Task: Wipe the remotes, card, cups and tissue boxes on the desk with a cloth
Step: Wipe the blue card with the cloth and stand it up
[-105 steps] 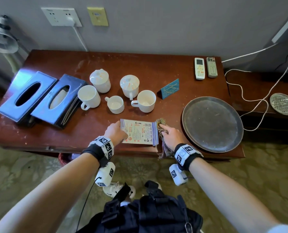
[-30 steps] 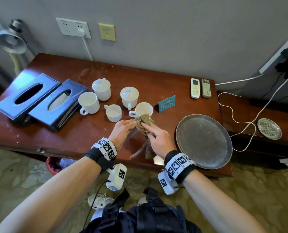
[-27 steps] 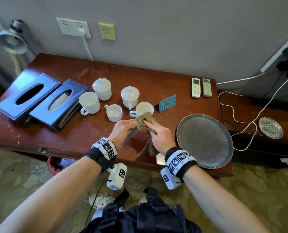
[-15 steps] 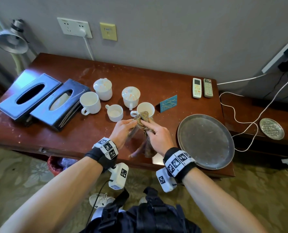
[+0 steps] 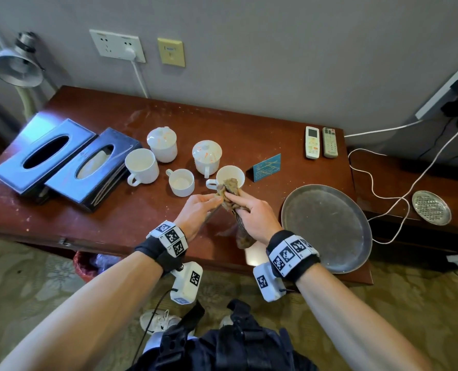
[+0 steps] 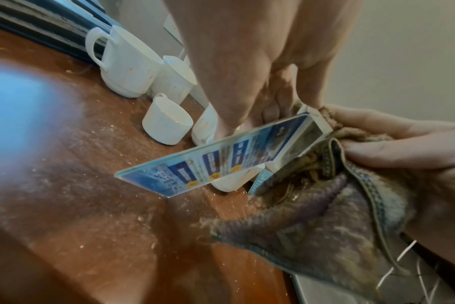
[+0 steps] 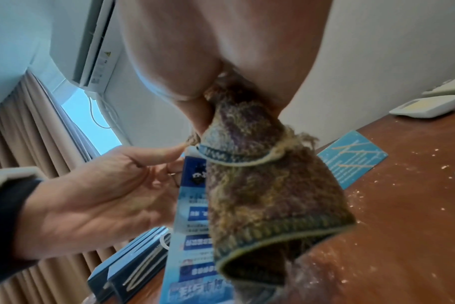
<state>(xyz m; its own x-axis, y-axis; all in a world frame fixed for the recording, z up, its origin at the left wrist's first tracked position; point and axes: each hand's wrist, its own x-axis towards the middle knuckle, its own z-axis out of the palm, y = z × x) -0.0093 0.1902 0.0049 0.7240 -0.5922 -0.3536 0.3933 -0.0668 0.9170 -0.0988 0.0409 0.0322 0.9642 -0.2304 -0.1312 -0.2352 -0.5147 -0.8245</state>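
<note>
- Since the earliest frame, the card has come up off the near edge of the desk; over the last second both hands stay nearly where they were, working it above the wood.
- Left hand pinches the card's far end between thumb and fingertips; right hand has its fingers curled round the cloth, which is folded over the card's right end and hangs down.
- Round metal tray lies just right of the hands; two dark tissue boxes sit at the far left, not yet reached.
- Five white cups stand in a cluster just beyond the hands, two with lids; the nearest open one is directly behind the cloth.
- Two remotes lie side by side at the far right; a small blue tent sign stands between them and the cups.
- Risk, as I judge it: the card is held only by a fingertip pinch, so a hard stroke could pull it free, and it might drop onto the desk or floor.
- Another risk: the cloth's trailing end could catch the nearest cup's handle and tip it.
</note>
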